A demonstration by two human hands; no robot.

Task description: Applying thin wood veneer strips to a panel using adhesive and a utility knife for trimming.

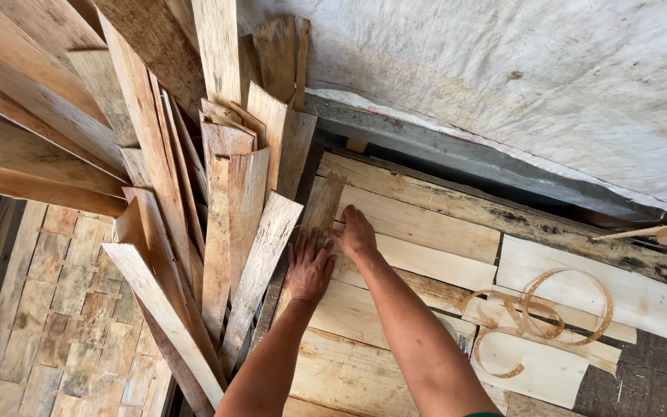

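Note:
My left hand (309,265) lies flat, fingers spread, on the pale wooden boards (418,232) stacked flat on a surface. My right hand (354,232) reaches just beyond it, with its fingers curled on the near end of a narrow darker wood strip (323,202) at the stack's left edge. Whether it grips the strip or only presses on it is unclear. To the left, a bundle of thin wood slats (229,224) stands leaning on end, close to both hands.
Curled thin wood shavings (538,313) lie on the boards at the right. A rough whitish wall (519,69) rises behind, with a grey ledge (457,154) at its base. More long planks (32,108) lean at the upper left. Paved brick floor (63,309) shows at lower left.

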